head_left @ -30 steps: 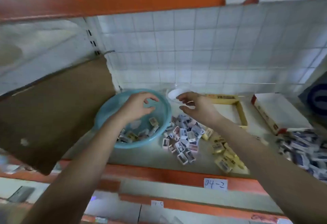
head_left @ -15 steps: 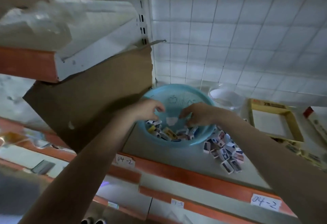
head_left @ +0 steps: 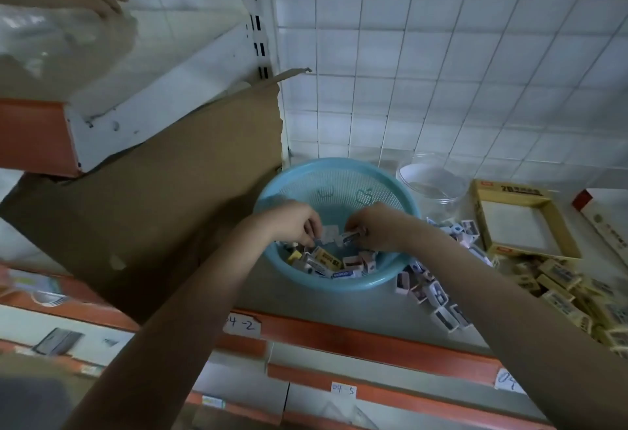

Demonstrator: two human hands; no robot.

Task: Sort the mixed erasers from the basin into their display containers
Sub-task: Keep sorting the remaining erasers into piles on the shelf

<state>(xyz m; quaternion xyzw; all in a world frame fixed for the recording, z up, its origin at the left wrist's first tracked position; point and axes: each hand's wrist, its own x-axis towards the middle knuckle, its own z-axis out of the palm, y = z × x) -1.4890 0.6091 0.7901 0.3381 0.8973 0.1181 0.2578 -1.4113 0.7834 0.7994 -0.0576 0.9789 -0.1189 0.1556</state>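
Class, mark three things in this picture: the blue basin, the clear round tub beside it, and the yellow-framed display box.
blue basin (head_left: 328, 180): head view, on its bare mesh back wall.
clear round tub (head_left: 436, 191): head view, on its near wall.
yellow-framed display box (head_left: 509, 190): head view, on its far frame edge.

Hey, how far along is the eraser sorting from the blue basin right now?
Roughly midway. Done: white-sleeved erasers and yellow erasers lie in separate heaps on the shelf right of the blue basin. In hand: the right hand pinches one eraser over the basin; the left hand reaches in, grip unclear. Remaining: a layer of mixed erasers in the basin, and the yellow display box looks empty.
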